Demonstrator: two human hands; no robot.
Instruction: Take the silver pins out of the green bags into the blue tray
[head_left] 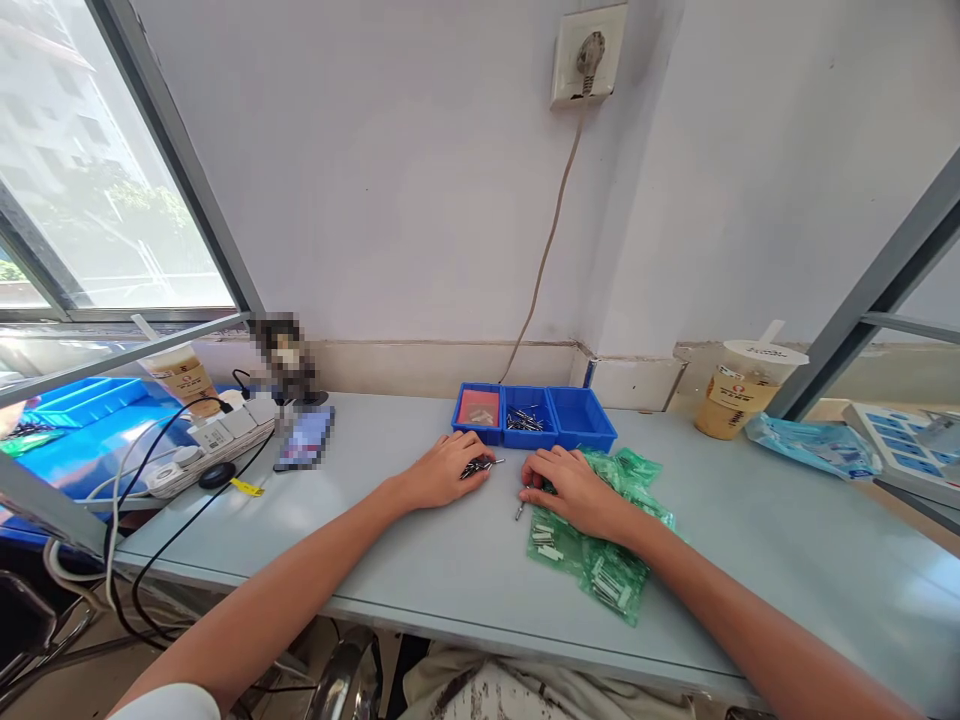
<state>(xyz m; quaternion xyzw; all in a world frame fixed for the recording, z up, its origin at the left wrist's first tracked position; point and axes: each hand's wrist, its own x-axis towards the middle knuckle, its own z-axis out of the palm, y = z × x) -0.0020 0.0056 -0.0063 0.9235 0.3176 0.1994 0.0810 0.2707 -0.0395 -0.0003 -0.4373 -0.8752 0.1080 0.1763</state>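
Note:
My left hand (448, 470) rests on the table with its fingers curled round several small dark metal pins (477, 466), whose ends poke out by the thumb. Close by on the right, my right hand (574, 492) pinches a small metal pin (519, 511) between thumb and fingers, its tip pointing down at the tabletop. Under and beside that hand lie green plastic bags (609, 580) with light-coloured small parts inside. Just beyond both hands stands a blue divided tray (583, 440). Its middle compartment holds more metal pins (525, 420), and a reddish piece (480, 405) lies in the left one.
A phone (304, 440) and a power strip (217, 435) with cables are on the left. Drink cups stand on either side, one cup (739, 395) at right beside a blue packet (814, 447). The grey table (405, 570) meets the wall behind the tray.

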